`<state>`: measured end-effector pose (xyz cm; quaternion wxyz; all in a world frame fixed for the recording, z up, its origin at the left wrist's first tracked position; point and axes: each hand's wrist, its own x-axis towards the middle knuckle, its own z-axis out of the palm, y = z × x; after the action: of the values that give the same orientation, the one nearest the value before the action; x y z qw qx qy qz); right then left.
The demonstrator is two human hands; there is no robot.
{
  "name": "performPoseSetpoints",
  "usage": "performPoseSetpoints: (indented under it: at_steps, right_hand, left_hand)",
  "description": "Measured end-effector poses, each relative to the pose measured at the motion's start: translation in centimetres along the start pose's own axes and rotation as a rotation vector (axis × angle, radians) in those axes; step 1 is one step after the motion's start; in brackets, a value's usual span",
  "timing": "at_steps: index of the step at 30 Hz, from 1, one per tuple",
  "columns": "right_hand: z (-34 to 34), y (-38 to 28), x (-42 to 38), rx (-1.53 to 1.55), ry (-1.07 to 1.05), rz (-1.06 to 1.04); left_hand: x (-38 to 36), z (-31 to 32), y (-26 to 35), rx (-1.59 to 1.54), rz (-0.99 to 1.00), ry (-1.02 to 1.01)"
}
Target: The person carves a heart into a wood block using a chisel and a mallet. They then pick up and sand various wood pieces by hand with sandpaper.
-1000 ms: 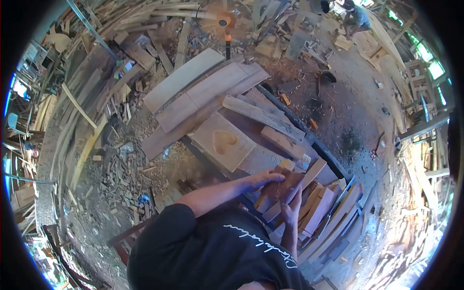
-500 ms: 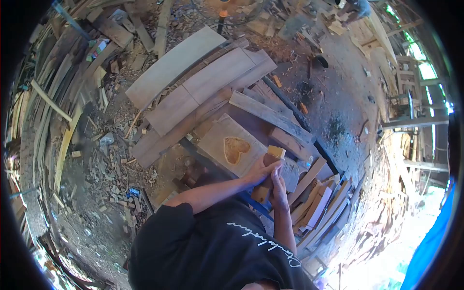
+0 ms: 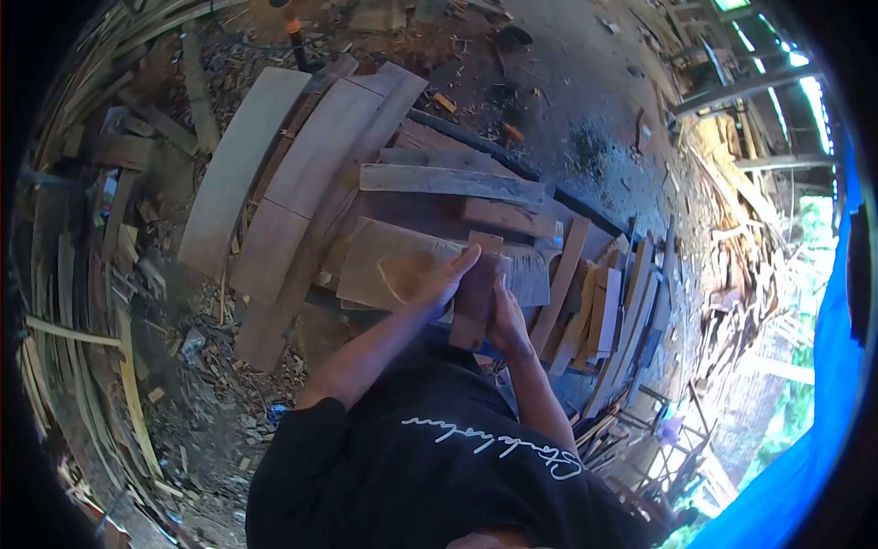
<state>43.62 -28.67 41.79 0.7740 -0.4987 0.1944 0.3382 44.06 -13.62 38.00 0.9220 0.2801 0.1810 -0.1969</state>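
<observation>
Wooden block [image 3: 475, 297] held between right hand [image 3: 508, 320] and left hand [image 3: 444, 286], which overlaps a seemingly heart-carved board [image 3: 369, 253].

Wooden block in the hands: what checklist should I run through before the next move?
1. Left hand on the wooden block: ok, along one side.
2. Right hand on it: ok, along the opposite side.
3. Brown sheet over its middle: ok, both ends bare.
4. Sheet flat underneath: cannot tell, hidden.
5. Heart-shaped hollow in full view: not ok, left hand and forearm partly hide it.
</observation>
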Motion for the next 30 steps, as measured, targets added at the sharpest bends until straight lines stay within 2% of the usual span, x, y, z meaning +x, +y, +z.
performPoseSetpoints:
  at_steps: [4,6,8,11,13,15,17,19,22,24,27,29,30]
  right_hand:
    - [0.7,0.1,0.2,-0.188,0.089,-0.147]
    - [1.2,-0.4,0.2,-0.525,0.236,-0.297]
    - [0.3,0.1,1.4,-0.505,0.263,-0.356]
    - [0.6,0.2,2.2,-0.552,0.352,-0.46]
    - [1.1,-0.2,2.2,-0.621,0.432,-0.517]
    - [1.2,-1.1,2.2,-1.065,0.441,-0.82]
    - [1.0,-1.2,2.8,-1.106,0.386,-1.01]
    - [1.1,-1.5,2.6,-1.159,0.383,-0.899]
    - [1.4,-1.8,2.9,-1.008,0.463,-1.001]
    - [0.7,-1.9,2.9,-0.997,0.495,-0.989]
    - [-0.2,-2.5,3.3,-1.073,0.573,-1.05]
    - [-0.9,-3.2,3.2,-1.177,0.631,-0.968]
    - [-0.9,-3.8,2.8,-1.164,0.646,-0.97]
  left_hand:
    - [0.3,-0.2,-0.6,-0.076,0.001,0.07]
    - [0.4,0.2,-0.8,-0.116,0.036,0.116]
    - [0.7,0.8,-1.0,-0.007,0.22,0.183]
    - [1.6,0.4,-1.3,0.062,0.198,0.259]
    - [1.7,0.4,-0.9,0.049,0.196,0.235]
    - [1.5,0.2,-0.6,0.039,0.172,0.182]
    - [1.1,-0.6,0.8,0.011,0.062,-0.011]
    - [0.6,0.5,1.7,-0.014,0.09,-0.005]
    - [1.1,1.3,1.3,0.002,0.141,0.067]
    - [1.6,1.5,0.7,0.063,0.157,0.108]
    - [2.6,2.0,0.0,0.069,0.167,0.18]
    - [2.9,2.5,-0.3,0.094,0.223,0.303]
    - [3.4,2.0,-0.5,0.109,0.218,0.294]
